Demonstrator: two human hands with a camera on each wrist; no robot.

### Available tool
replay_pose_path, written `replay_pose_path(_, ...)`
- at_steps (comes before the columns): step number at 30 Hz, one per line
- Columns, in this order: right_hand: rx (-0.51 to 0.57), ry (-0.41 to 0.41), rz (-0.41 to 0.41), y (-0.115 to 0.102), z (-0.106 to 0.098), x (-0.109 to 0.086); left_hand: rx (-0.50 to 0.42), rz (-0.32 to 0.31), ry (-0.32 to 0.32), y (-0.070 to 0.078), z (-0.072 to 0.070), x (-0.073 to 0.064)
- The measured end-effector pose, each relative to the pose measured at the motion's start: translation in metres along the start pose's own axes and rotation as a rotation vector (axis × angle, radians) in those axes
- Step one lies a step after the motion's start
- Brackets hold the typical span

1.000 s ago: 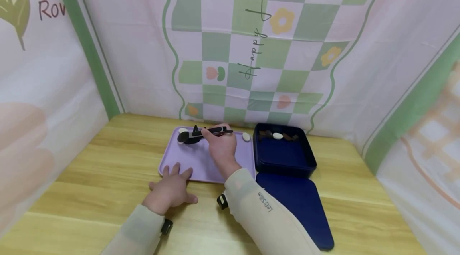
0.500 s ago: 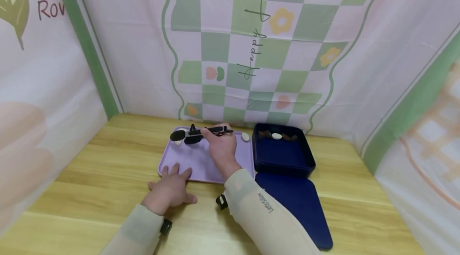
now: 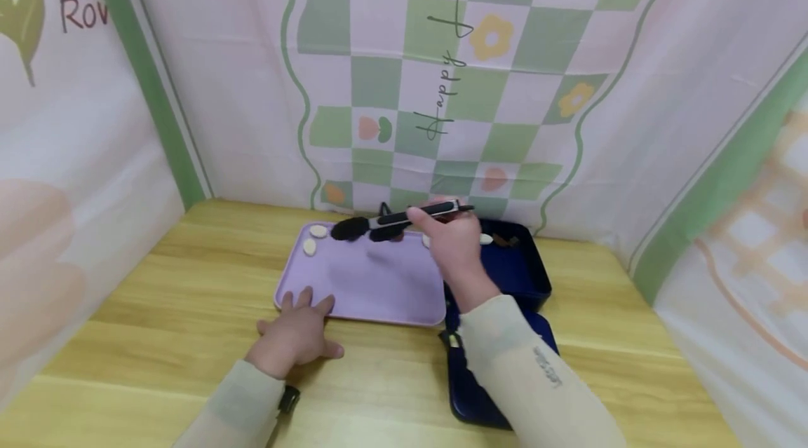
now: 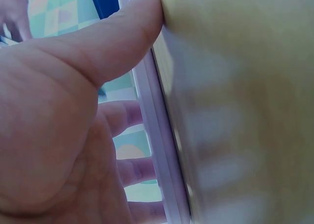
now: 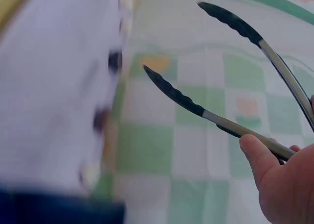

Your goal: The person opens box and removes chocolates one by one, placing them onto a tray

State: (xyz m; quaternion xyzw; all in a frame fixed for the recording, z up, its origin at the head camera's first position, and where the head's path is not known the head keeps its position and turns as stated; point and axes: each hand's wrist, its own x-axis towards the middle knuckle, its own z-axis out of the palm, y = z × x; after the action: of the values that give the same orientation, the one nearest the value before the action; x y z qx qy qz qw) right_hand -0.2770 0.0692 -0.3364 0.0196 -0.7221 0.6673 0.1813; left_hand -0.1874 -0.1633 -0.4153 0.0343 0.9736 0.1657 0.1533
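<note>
My right hand (image 3: 454, 245) grips black-tipped metal tongs (image 5: 230, 122) above the back of the lilac tray (image 3: 360, 301). In the right wrist view the tongs' arms are spread, with nothing between their tips. Two white oval pieces (image 3: 313, 239) lie at the tray's back left corner. The right wrist view shows a blurred row along the tray's far edge, with a dark piece (image 5: 115, 61), a brown piece (image 5: 100, 120) and another white piece (image 5: 89, 175). My left hand (image 3: 295, 337) rests with fingers spread over the tray's front left edge, thumb stretched out to the side.
A dark blue box (image 3: 535, 267) stands right of the tray, partly behind my right hand. Inside it are a white piece (image 3: 485, 239) and brown pieces (image 3: 503, 240) along the back. Its flat blue lid (image 3: 470, 402) lies in front, under my right sleeve (image 3: 536, 371).
The tongs opened at the tray's back left corner and let go of a white piece there. My right hand then moved right and up with the tongs. My left hand stayed in place.
</note>
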Motion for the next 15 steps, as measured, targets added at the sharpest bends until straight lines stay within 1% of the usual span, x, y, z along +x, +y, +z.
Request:
replay_pose_path(5,-0.059,0.023,-0.046,-0.012,-0.054,0.006,0.007,-0.003,-0.011,0.002,-0.001,0.0)
replay_pose_path(8,-0.097,0.058,-0.036,-0.023,-0.081,0.012,0.011,-0.001,-0.012,0.002,-0.002,-0.001)
replay_pose_path(9,-0.148,0.078,-0.043,-0.026,-0.089,0.014,0.012,0.002,-0.012,0.001,-0.002,-0.001)
replay_pose_path(12,-0.288,0.132,-0.027,-0.033,-0.112,0.022,0.012,0.009,-0.013,0.001,-0.002,0.0)
replay_pose_path(15,-0.434,0.154,-0.017,-0.034,-0.131,0.031,0.016,0.01,-0.016,0.001,0.0,0.002)
